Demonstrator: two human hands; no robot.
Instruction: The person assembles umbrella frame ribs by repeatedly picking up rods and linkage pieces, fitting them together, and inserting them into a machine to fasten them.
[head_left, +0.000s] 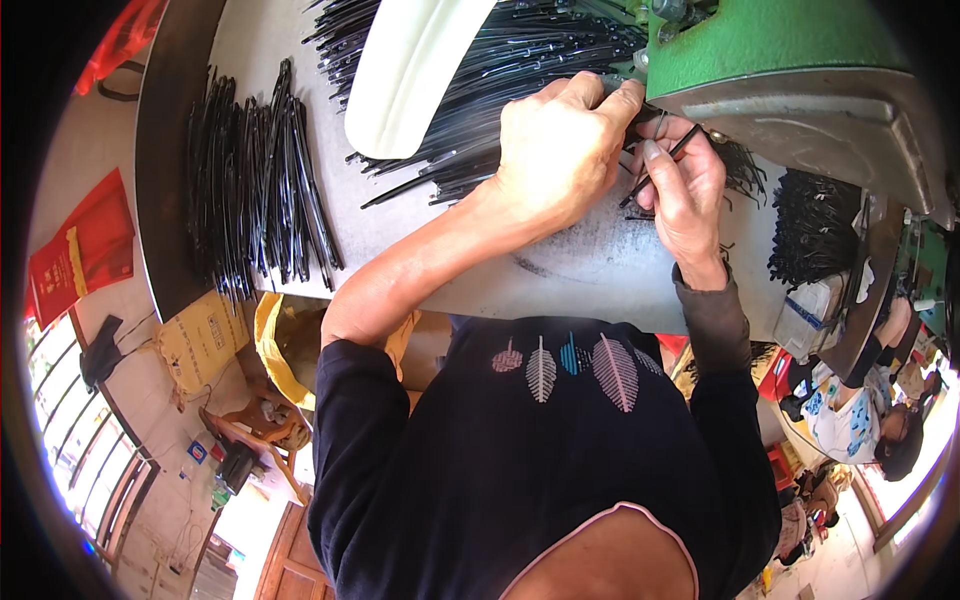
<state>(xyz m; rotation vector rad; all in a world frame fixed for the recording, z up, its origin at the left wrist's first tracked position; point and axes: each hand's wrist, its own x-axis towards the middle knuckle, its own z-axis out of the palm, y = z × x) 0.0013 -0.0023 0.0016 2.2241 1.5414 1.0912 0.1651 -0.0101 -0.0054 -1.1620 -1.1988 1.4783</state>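
Note:
My right hand (688, 195) pinches a thin black rod (660, 168), which slants between its thumb and fingers just under the green machine (780, 45). My left hand (565, 150) is beside it, thumb and fingers closed at the machine's lower left edge. Whatever those left fingers hold is hidden behind the hand. Beyond my left hand, a wide heap of thin, glossy black rods (520, 60) covers the metal worktable (350, 235). A long white curved piece (415, 75) lies over part of this heap.
A separate pile of black rods (262, 185) lies at the table's left. On the right sits a dense black bundle (815, 228) near a clear plastic box (808, 315). A yellow sack (275, 345) hangs below the front edge. Another person (860, 415) is at the far right.

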